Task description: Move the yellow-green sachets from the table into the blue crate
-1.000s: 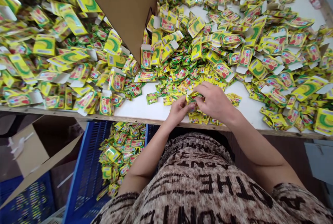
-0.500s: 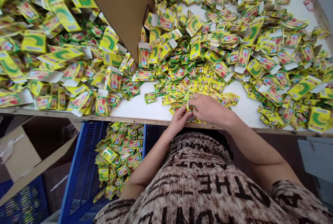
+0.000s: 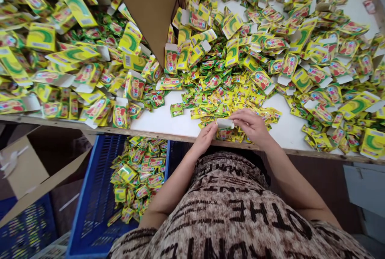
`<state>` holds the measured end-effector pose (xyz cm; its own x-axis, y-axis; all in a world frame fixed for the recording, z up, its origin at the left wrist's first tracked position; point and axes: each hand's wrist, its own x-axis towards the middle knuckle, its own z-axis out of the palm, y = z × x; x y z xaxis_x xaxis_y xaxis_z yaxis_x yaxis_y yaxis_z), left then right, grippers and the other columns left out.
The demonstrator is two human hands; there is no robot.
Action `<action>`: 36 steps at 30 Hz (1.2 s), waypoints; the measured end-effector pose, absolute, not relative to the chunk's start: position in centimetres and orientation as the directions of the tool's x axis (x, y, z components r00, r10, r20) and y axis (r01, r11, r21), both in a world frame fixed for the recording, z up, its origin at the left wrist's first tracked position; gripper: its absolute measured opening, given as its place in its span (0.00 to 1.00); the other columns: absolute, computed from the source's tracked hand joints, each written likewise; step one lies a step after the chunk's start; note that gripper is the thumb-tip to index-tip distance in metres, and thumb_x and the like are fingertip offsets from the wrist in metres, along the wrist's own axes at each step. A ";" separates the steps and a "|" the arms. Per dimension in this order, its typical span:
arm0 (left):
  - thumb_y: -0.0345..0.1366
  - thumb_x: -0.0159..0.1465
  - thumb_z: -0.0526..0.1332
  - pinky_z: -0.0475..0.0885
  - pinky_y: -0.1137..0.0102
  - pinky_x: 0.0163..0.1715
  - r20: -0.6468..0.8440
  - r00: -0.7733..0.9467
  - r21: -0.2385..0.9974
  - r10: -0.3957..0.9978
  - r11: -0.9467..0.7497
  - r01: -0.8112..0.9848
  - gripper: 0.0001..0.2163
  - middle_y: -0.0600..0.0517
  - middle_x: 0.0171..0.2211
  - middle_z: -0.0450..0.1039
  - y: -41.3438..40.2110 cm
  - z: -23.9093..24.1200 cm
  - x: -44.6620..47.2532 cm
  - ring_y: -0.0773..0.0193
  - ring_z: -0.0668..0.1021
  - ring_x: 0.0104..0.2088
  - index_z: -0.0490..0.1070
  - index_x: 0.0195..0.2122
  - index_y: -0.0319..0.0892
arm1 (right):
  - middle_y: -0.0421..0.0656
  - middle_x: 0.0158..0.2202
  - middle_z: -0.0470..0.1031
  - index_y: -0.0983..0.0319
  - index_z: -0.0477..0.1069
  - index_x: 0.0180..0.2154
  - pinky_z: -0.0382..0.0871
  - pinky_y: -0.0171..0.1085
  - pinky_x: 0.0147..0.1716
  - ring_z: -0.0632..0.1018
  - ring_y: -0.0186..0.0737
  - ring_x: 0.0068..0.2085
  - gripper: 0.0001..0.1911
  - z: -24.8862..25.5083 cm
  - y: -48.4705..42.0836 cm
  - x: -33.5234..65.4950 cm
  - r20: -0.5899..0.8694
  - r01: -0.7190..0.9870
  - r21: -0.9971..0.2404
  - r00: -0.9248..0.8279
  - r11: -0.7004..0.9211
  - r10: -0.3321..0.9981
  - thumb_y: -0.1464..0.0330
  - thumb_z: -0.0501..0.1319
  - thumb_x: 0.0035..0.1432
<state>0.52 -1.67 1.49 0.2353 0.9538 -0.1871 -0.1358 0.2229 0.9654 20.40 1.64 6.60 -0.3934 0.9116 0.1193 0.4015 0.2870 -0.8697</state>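
Observation:
At the table's front edge, a small candy box [image 3: 225,124] is held between my hands, its pale inner flap facing up. My left hand [image 3: 206,137] is closed on the box's left end. The fingertips of my right hand [image 3: 252,127] pinch the flap at its right end. Around and just beyond my hands lies a heap of small wrapped candies [image 3: 237,94] in yellow and green packets. One loose green packet [image 3: 176,109] sits apart on the white tabletop [image 3: 183,127], left of the heap.
Many yellow-green boxes [image 3: 135,86] with flaps up are piled on the left, and more boxes [image 3: 321,74] on the right. A brown cardboard panel [image 3: 150,6] stands between them. Below the table are a blue crate [image 3: 90,195] of filled boxes and an open carton [image 3: 24,162].
My hands have moved apart, and the box's pale flap now shows between them. My right hand has shifted slightly right. The view has turned a little.

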 end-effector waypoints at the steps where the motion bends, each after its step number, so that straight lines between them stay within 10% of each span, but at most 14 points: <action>1: 0.52 0.66 0.60 0.68 0.63 0.56 -0.229 0.219 0.946 0.949 0.270 -0.182 0.20 0.47 0.46 0.80 -1.7 1.7 0.5 0.55 0.77 0.50 0.79 0.46 0.41 | 0.45 0.41 0.78 0.56 0.78 0.43 0.73 0.43 0.40 0.77 0.42 0.40 0.09 6.1 1.2 20.5 0.052 0.320 -0.935 -0.310 0.155 0.949 0.62 0.64 0.63; 5: 0.43 0.57 0.70 0.70 0.64 0.54 -0.365 0.290 0.818 0.885 0.453 -0.355 0.13 0.48 0.40 0.83 -1.5 2.5 0.7 0.58 0.80 0.44 0.82 0.39 0.40 | 0.38 0.28 0.74 0.57 0.77 0.41 0.65 0.34 0.21 0.70 0.33 0.23 0.11 4.9 -0.2 19.6 -0.209 0.119 -0.976 -0.294 -0.182 0.933 0.61 0.68 0.56; 14: 0.41 0.58 0.71 0.75 0.63 0.51 -0.186 -0.105 0.968 0.977 0.164 -0.189 0.13 0.49 0.43 0.83 -1.7 1.9 1.3 0.59 0.81 0.44 0.82 0.43 0.45 | 0.45 0.39 0.81 0.55 0.84 0.38 0.74 0.37 0.28 0.78 0.39 0.33 0.11 4.7 0.9 18.5 -0.058 0.175 -0.984 -0.214 -0.020 0.975 0.57 0.67 0.58; 20: 0.40 0.59 0.70 0.75 0.68 0.44 -0.108 0.016 0.976 0.994 0.109 -0.186 0.12 0.49 0.40 0.82 -1.0 1.4 1.6 0.63 0.80 0.40 0.80 0.43 0.44 | 0.43 0.30 0.79 0.58 0.83 0.36 0.70 0.37 0.26 0.74 0.35 0.25 0.12 4.5 0.8 18.6 -0.117 0.184 -0.978 -0.118 -0.094 0.986 0.58 0.72 0.52; 36: 0.40 0.61 0.69 0.76 0.61 0.48 0.194 0.125 0.976 0.973 -0.204 0.079 0.08 0.47 0.41 0.83 -1.6 0.9 -0.1 0.59 0.82 0.43 0.82 0.41 0.48 | 0.45 0.37 0.79 0.55 0.78 0.39 0.75 0.43 0.40 0.78 0.42 0.38 0.05 5.1 -1.9 18.6 0.248 0.441 -0.844 -0.184 0.305 0.951 0.65 0.64 0.63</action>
<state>-0.06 -1.62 0.92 0.1252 0.9730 0.1938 0.0790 -0.2045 0.9757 18.56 -1.88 5.13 -0.1841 0.9512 0.2476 0.4409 0.3051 -0.8441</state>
